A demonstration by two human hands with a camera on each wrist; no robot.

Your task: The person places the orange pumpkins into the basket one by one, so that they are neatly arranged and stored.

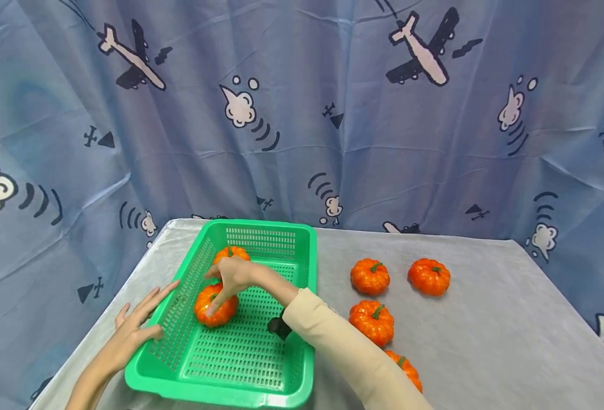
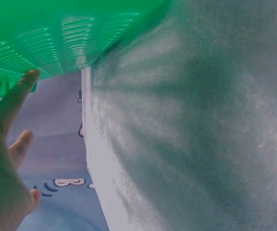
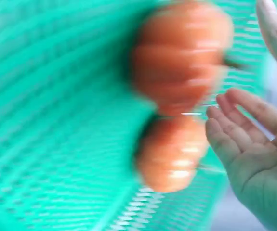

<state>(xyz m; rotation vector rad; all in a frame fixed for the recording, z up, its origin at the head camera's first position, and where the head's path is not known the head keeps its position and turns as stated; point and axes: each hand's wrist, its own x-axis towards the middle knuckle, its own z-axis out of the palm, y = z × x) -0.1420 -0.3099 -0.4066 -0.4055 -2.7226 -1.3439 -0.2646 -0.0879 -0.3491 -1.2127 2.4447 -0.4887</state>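
A green plastic basket (image 1: 310, 341) stands on the table, with two small orange pumpkins inside toward its left side. My right hand (image 1: 236, 276) is over them with thumb and fingers spread. In the right wrist view that hand (image 3: 261, 154) is apart from the nearer pumpkin (image 3: 181, 57) and the farther pumpkin (image 3: 172, 156), both blurred. The palm holds nothing. At the basket's left side is my left hand (image 1: 130, 336), its fingers extended along the rim. The left wrist view shows a straight finger of this hand (image 2: 3, 168) against the slotted outer wall.
Right of the basket, several more orange pumpkins lie on the grey tabletop, among them a far-right pumpkin (image 1: 429, 277) and a middle pumpkin (image 1: 372, 322). One is partly behind the right sleeve (image 1: 353, 347). A blue airplane-print curtain (image 1: 302, 114) hangs behind the table.
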